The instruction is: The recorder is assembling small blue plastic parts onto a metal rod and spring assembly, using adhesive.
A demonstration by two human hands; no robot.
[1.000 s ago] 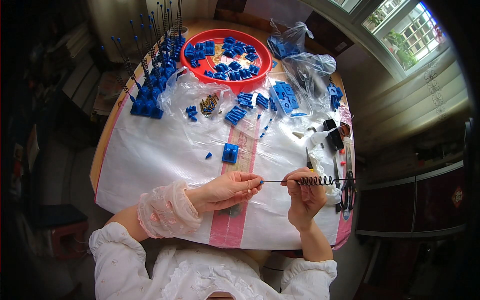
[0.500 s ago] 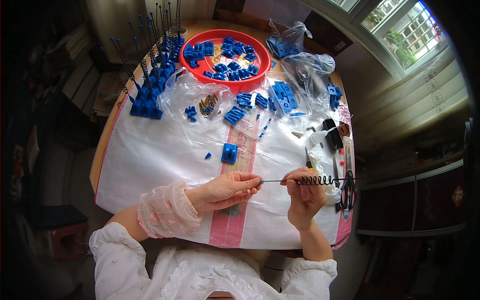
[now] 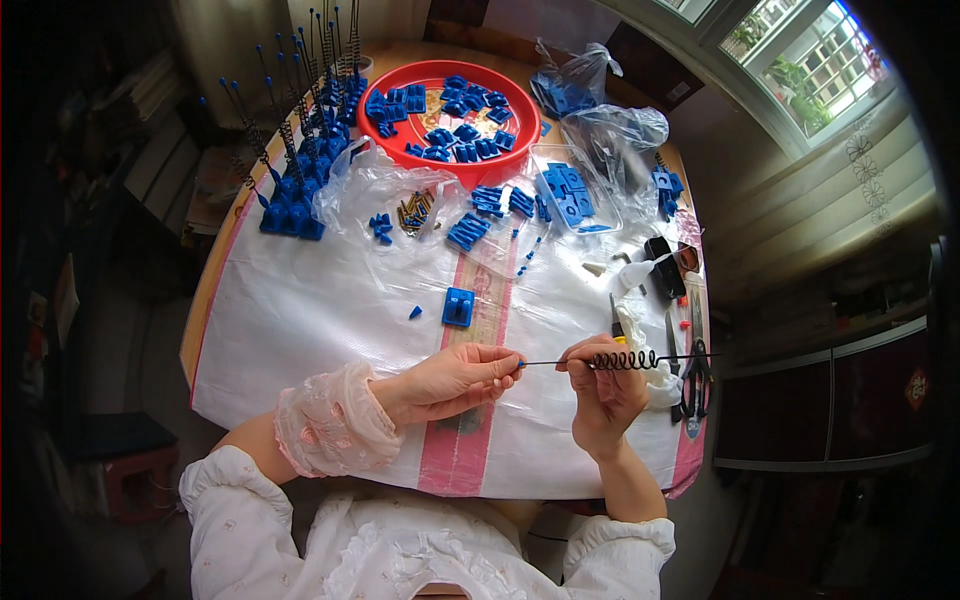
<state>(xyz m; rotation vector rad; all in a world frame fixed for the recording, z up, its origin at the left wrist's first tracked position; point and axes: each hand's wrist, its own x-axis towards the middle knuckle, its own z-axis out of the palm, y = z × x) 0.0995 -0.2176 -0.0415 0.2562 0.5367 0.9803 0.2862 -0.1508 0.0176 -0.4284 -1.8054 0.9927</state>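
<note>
Left hand [image 3: 455, 380] pinches the tip of a thin black rod [image 3: 560, 361], fingers pressed together on it. Right hand [image 3: 603, 390] pinches the same rod where a black coil spring [image 3: 625, 359] sits on it. Rod is held level above the table [image 3: 300, 330], near its front edge. Small blue block [image 3: 458, 306] lies mid-table. Red tray [image 3: 455, 120] of blue parts at far edge. Scissors [image 3: 697, 362] at right edge.
</note>
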